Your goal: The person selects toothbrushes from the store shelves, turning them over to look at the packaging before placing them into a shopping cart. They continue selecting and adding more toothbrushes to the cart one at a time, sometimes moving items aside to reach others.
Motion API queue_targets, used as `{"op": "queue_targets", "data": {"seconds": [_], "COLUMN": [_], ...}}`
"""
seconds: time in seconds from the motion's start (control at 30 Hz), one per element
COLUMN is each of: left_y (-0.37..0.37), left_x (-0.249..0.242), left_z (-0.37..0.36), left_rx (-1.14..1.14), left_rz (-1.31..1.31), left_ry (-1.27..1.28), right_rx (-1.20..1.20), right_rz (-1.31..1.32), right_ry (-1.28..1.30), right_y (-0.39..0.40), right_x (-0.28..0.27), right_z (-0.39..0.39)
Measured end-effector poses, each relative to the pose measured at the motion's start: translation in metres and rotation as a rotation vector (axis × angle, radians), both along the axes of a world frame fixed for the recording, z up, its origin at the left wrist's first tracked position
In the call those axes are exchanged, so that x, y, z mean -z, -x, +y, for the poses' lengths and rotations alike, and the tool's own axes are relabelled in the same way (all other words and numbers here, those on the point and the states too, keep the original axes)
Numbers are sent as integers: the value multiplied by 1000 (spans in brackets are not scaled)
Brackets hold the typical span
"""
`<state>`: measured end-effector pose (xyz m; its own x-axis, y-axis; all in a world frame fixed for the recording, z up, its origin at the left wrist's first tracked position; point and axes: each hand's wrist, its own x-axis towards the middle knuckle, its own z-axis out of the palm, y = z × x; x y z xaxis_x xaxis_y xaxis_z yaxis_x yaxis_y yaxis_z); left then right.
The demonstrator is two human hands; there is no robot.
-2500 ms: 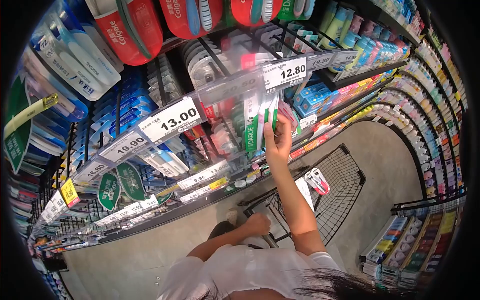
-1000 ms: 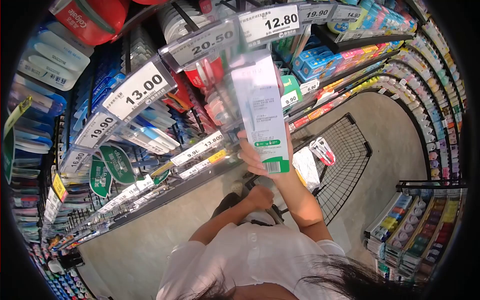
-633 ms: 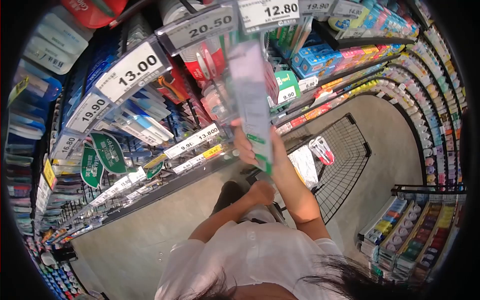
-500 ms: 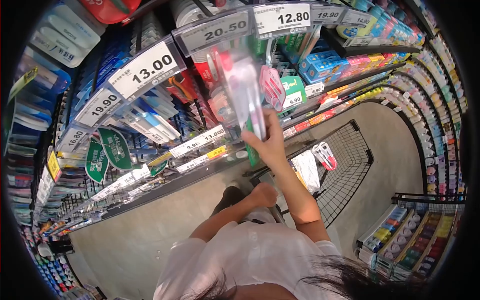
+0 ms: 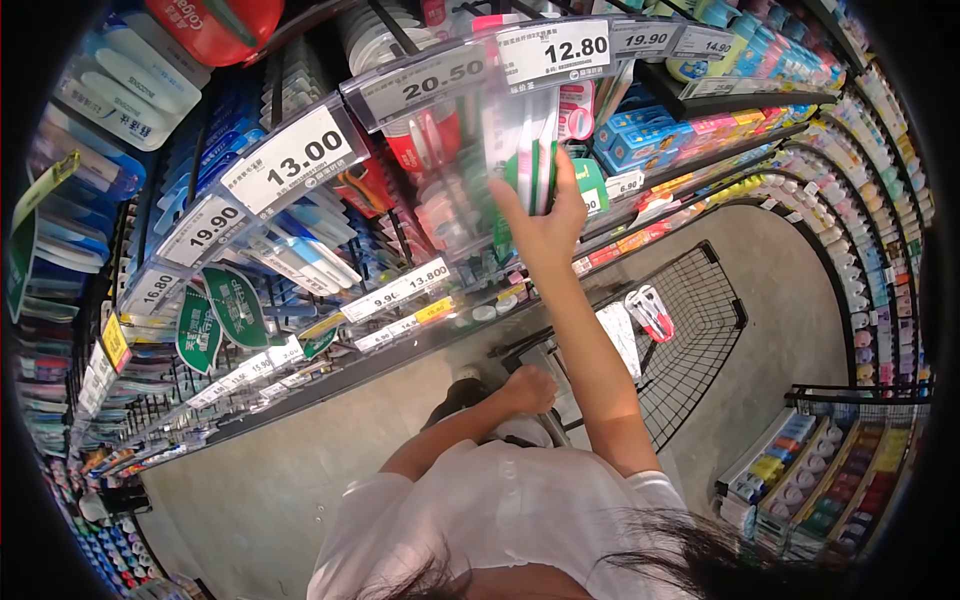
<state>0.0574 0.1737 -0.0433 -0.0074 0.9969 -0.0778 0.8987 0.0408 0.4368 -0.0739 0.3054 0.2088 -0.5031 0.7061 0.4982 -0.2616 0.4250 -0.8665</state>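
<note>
Display rack (image 5: 320, 385): hung densely, leaving little clearance about the reach; the chief hazard is judged to be snagging, should the narrow toothbrush pack (image 5: 522, 130) catch the price rail (image 5: 400, 98) or a hook (image 5: 393, 25) and bring neighbouring goods down. Wire cart (image 5: 700, 345): could roll if nudged, its restraint being unconfirmed. Left hand (image 5: 528, 390): curled closed at the near end of the cart; what, if anything, it grips cannot be told. Right hand (image 5: 548, 220): extended to the rack and grasping the toothbrush pack, thumb along one edge, fingers along the other. Slick packaging under an edge hold invites a twist or slip, with a drop to the floor (image 5: 230, 490) as the likely consequence. Minor finding: a bump could dislodge the 12.80 label (image 5: 555, 55). Location of the pack: just below that label, between a red-backed pack (image 5: 440, 140) and a pink pack (image 5: 577, 110); whether its top is on a hook cannot be told. Condition of the pack: roughly upright, upper part pale and glossy under glare, lower end green and partly covered by the hand. Smallest detail: slim handles (image 5: 546, 165) in green, white and pink stand side by side; brush heads and fine print are not distinguishable.
</note>
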Motion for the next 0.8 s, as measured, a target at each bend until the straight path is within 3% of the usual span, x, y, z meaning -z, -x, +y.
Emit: {"op": "queue_targets", "data": {"seconds": [0.17, 0.27, 0.43, 0.57, 0.73, 0.8], "left_y": [3, 6, 7, 6, 2, 0], "left_x": [-13, -18, -27, -22, -22, -24], "left_z": [2, 4, 3, 2, -4, -1], "left_rx": [-8, -6, -3, -5, -48, -33], "left_rz": [-15, -18, -16, -6, -21, -15], "left_ry": [47, 71, 91, 69, -18, 93], "right_rx": [161, 12, 59, 139, 67, 18], "right_rz": [-7, -11, -56, -186, -311, -384], "right_ry": [-259, -135, -203, -305, -327, -293], "right_y": [5, 9, 30, 35, -59, -98], "right_x": [4, -2, -4, 32, 69, 96], "right_z": [0, 2, 7, 12, -5, -13]}}
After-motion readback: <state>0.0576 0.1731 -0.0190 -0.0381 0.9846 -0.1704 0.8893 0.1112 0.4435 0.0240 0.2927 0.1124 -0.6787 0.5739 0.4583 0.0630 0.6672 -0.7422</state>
